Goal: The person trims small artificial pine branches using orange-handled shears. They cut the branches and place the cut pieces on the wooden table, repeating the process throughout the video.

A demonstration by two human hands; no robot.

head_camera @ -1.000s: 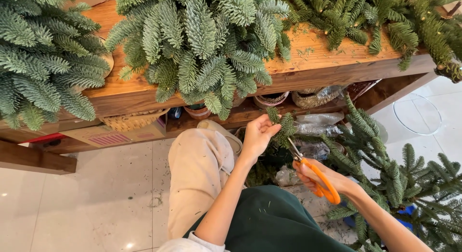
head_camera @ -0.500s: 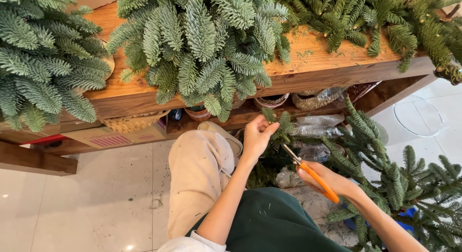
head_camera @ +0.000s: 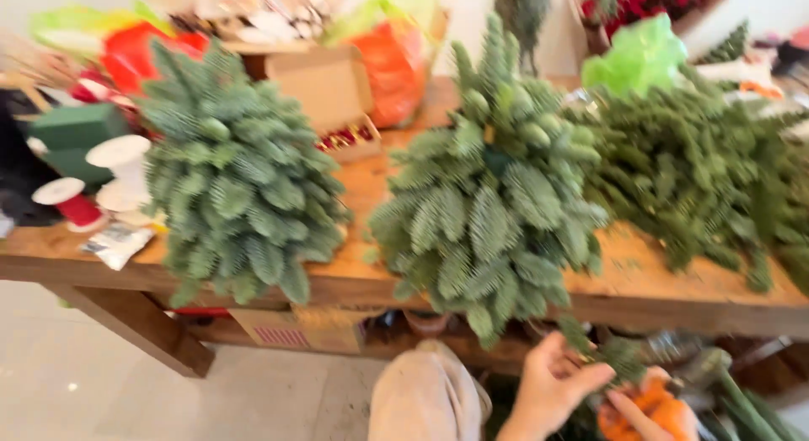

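Observation:
My left hand pinches a short green fir sprig low in the view, just below the front edge of the wooden table. Touching it on the right, my right hand grips orange-handled scissors, whose blades are hidden. Directly above the hands a bushy fir arrangement stands on the table and overhangs its edge. A second, similar arrangement stands to the left. My knee in beige trousers is beside my left hand.
A pile of loose fir branches covers the table's right part. Behind are a cardboard box, orange and green bags, a green foam block and ribbon spools. Boxes sit on the shelf under the table.
The camera has tilted up from the floor to the tabletop. My hands have come closer together, with the sprig in the left hand and the scissors now right beside it.

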